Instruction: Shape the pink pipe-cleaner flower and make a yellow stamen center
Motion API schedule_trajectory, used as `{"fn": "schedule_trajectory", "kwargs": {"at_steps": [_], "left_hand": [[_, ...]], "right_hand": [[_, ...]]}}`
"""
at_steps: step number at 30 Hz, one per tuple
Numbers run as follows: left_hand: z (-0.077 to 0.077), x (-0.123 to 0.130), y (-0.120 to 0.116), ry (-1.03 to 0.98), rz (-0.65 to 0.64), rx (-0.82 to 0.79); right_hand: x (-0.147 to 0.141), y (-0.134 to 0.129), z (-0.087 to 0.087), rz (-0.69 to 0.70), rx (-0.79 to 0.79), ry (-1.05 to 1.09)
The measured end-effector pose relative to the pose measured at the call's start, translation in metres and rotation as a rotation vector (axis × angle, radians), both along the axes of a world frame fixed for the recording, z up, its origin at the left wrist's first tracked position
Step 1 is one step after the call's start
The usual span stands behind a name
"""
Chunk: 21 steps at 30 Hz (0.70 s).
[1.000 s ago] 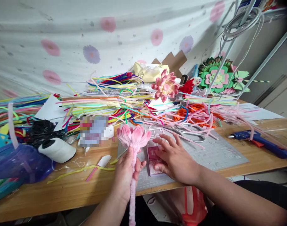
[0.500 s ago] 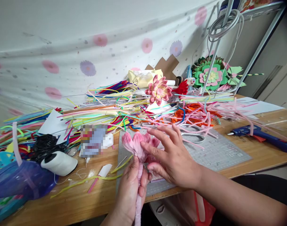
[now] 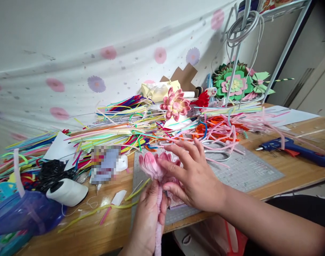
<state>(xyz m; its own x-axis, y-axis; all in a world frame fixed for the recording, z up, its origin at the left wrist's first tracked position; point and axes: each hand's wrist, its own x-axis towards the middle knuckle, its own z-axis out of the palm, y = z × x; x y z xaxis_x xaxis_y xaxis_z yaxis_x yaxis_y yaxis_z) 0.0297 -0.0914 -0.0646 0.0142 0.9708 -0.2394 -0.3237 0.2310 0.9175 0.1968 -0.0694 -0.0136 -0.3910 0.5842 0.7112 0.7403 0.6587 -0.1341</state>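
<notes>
A pink pipe-cleaner flower [image 3: 151, 165] stands upright over the cutting mat [image 3: 254, 169], its petals darker pink at the tips. My left hand [image 3: 148, 209] is wrapped round its pale pink stem [image 3: 158, 233], just below the petals. From the right, my right hand [image 3: 198, 174] reaches over the bloom with its fingers stretched and spread. Its index fingertip rests on the petals, and the thumb lies lower, near the flower's base. The right side of the flower is partly hidden behind these fingers. Beneath the hands, part of a pinkish flat item [image 3: 177, 202] shows on the mat.
Scissors [image 3: 218, 153] lie behind my right hand, and a blue glue gun [image 3: 295, 149] at the right. Heaps of coloured pipe cleaners [image 3: 106, 135] line the back around a finished pink flower [image 3: 175, 104]. A white thread spool [image 3: 68, 192] lies left, beside a purple container [image 3: 26, 211].
My right thumb has shifted slightly left, closer to the stem. The flower remains in my left hand at nearly the same place, and the view has turned a little.
</notes>
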Motion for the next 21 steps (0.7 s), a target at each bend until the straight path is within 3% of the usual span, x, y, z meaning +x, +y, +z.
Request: {"fn": "schedule_trajectory", "kwargs": {"at_steps": [3, 7, 14, 21], "left_hand": [[0.004, -0.005, 0.003, 0.002, 0.042, -0.011], [0.005, -0.014, 0.005, -0.06, 0.07, -0.04], [-0.001, -0.013, 0.003, -0.088, 0.041, -0.047], [0.005, -0.018, 0.004, -0.079, 0.05, -0.029]], "right_hand": [[0.016, 0.0, -0.007, 0.104, -0.069, 0.039], [0.029, 0.003, -0.022, 0.159, -0.24, -0.108], [0.004, -0.001, -0.022, 0.012, -0.097, -0.096], [0.017, 0.005, -0.021, -0.028, -0.195, -0.054]]}}
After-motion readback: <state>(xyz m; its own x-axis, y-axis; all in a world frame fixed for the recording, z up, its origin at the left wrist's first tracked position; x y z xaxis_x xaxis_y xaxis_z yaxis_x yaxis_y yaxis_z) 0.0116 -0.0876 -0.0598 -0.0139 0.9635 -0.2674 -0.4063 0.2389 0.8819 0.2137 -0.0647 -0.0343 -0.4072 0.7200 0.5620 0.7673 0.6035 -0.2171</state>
